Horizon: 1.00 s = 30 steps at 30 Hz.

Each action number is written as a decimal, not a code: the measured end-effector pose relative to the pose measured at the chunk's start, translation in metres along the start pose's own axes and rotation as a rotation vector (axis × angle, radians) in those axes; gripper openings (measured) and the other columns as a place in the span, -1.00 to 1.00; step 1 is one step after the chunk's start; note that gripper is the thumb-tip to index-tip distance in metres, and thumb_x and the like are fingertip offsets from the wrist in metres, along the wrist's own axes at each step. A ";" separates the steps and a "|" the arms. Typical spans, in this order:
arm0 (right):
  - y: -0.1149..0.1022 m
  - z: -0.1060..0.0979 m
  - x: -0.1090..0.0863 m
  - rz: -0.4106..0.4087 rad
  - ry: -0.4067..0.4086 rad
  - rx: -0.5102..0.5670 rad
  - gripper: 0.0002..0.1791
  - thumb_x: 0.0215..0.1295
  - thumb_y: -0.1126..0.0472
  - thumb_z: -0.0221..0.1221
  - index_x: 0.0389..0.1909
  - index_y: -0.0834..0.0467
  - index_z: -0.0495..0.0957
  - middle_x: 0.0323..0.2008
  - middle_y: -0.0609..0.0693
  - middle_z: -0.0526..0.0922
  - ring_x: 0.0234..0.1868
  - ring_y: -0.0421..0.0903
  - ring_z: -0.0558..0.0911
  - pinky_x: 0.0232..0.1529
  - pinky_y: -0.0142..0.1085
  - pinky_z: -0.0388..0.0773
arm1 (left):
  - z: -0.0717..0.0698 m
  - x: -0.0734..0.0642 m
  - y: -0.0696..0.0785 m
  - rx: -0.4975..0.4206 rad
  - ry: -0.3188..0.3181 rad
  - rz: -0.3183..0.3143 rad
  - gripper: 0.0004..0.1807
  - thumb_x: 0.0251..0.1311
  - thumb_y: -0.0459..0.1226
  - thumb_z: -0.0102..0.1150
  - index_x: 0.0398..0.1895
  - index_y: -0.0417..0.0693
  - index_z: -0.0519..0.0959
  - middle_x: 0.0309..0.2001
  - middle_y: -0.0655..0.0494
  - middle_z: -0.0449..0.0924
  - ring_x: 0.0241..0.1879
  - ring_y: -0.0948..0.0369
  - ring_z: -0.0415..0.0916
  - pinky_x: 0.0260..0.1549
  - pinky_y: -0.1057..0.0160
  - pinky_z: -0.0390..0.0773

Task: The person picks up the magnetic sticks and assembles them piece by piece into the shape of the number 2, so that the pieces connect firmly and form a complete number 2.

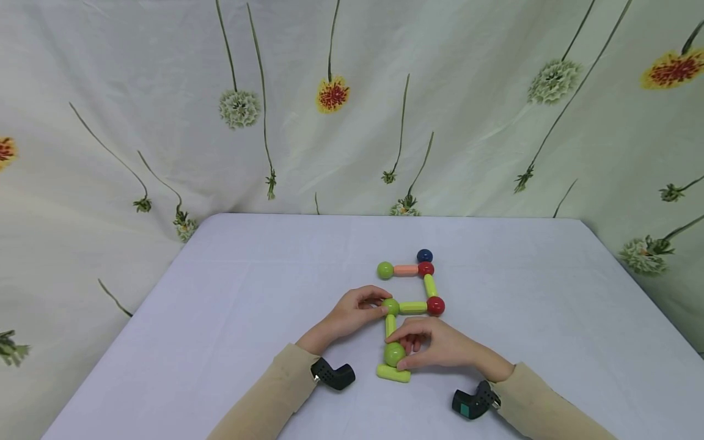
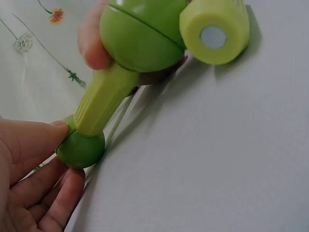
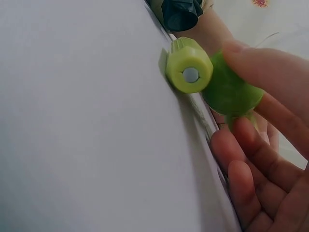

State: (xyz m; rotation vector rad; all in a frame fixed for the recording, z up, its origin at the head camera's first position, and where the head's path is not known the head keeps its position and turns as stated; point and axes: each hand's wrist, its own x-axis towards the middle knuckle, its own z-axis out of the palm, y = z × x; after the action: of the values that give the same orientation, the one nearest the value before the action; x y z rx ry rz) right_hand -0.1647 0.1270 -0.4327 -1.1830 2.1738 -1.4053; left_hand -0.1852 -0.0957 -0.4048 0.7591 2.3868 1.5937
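Note:
A chain of magnetic balls and rods lies on the table. My left hand pinches the middle green ball between thumb and fingers. A yellow-green rod runs from that ball to the nearer green ball, which my right hand grips. Against the near side of this ball lies a loose-looking yellow-green rod, crosswise; its pale round end faces the right wrist camera. In the left wrist view the left thumb and fingertips hold the smaller-looking green ball at the rod's far end.
From the middle ball a yellow-green rod leads to a red ball. Another rod continues to a second red ball, beside a dark blue ball. A salmon rod joins a far green ball. Flowered cloth hangs behind.

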 end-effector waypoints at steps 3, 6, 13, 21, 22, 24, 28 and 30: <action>0.001 0.000 0.000 -0.003 0.000 0.001 -0.65 0.12 0.15 0.33 -0.05 0.13 0.62 -0.37 -0.11 0.57 -0.37 -0.12 0.52 -0.35 -0.40 0.50 | 0.000 -0.001 0.001 0.004 0.001 -0.004 -0.73 0.23 -0.37 0.10 -0.03 -0.33 0.53 -0.10 -0.12 0.57 -0.10 0.08 0.48 -0.17 0.28 0.48; 0.001 0.000 0.000 -0.005 0.001 0.007 -0.67 0.13 0.16 0.33 -0.07 0.14 0.62 -0.37 -0.07 0.59 -0.36 -0.08 0.53 -0.34 -0.39 0.51 | 0.000 0.000 0.001 0.007 0.000 -0.013 -0.72 0.23 -0.37 0.11 -0.02 -0.31 0.53 -0.09 -0.11 0.57 -0.09 0.07 0.48 -0.16 0.27 0.47; -0.001 0.001 0.000 -0.021 0.014 -0.012 -0.68 0.11 0.26 0.33 -0.08 0.21 0.61 -0.37 -0.02 0.59 -0.37 -0.04 0.54 -0.36 -0.39 0.51 | 0.000 0.000 0.001 0.003 -0.002 -0.008 -0.72 0.23 -0.37 0.10 -0.01 -0.32 0.53 -0.08 -0.12 0.56 -0.08 0.06 0.48 -0.15 0.29 0.48; 0.000 0.001 0.000 -0.026 0.012 -0.016 -0.69 0.11 0.30 0.32 -0.09 0.22 0.61 -0.37 0.01 0.59 -0.37 -0.03 0.54 -0.36 -0.39 0.51 | 0.003 0.007 -0.022 0.003 0.012 -0.006 -0.72 0.22 -0.36 0.13 -0.01 -0.28 0.54 -0.06 -0.09 0.56 -0.07 0.05 0.48 -0.15 0.28 0.48; 0.000 0.001 0.001 -0.028 0.012 -0.013 -0.68 0.11 0.28 0.32 -0.08 0.21 0.61 -0.36 0.00 0.60 -0.37 -0.04 0.54 -0.36 -0.39 0.51 | 0.003 0.009 -0.028 0.004 0.014 -0.008 -0.71 0.22 -0.35 0.14 0.00 -0.26 0.54 -0.06 -0.07 0.57 -0.07 0.07 0.49 -0.15 0.28 0.48; 0.000 0.000 0.001 -0.029 0.010 -0.005 -0.68 0.12 0.25 0.32 -0.07 0.19 0.61 -0.35 -0.02 0.60 -0.36 -0.07 0.54 -0.36 -0.39 0.51 | 0.004 0.012 -0.036 0.001 0.017 -0.014 -0.71 0.22 -0.32 0.15 0.00 -0.21 0.55 -0.06 -0.02 0.57 -0.07 0.12 0.49 -0.15 0.29 0.48; 0.002 0.000 0.001 -0.043 0.010 0.008 -0.67 0.13 0.21 0.32 -0.06 0.18 0.61 -0.34 -0.04 0.60 -0.36 -0.10 0.55 -0.36 -0.38 0.52 | 0.004 0.012 -0.039 0.000 0.017 -0.022 -0.71 0.21 -0.26 0.18 -0.01 -0.12 0.56 -0.08 0.08 0.58 -0.10 0.21 0.49 -0.16 0.32 0.49; 0.002 0.001 0.000 -0.044 0.014 0.009 -0.67 0.13 0.19 0.32 -0.06 0.17 0.61 -0.35 -0.06 0.60 -0.36 -0.12 0.55 -0.36 -0.38 0.52 | 0.004 0.011 -0.038 0.001 0.020 -0.022 -0.71 0.21 -0.23 0.18 -0.02 -0.09 0.57 -0.09 0.10 0.58 -0.10 0.23 0.49 -0.16 0.32 0.49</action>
State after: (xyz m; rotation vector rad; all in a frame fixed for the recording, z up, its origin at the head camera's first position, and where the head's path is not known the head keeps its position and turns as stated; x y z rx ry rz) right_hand -0.1652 0.1266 -0.4351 -1.2290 2.1608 -1.4441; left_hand -0.2053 -0.0984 -0.4394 0.7182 2.4007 1.5992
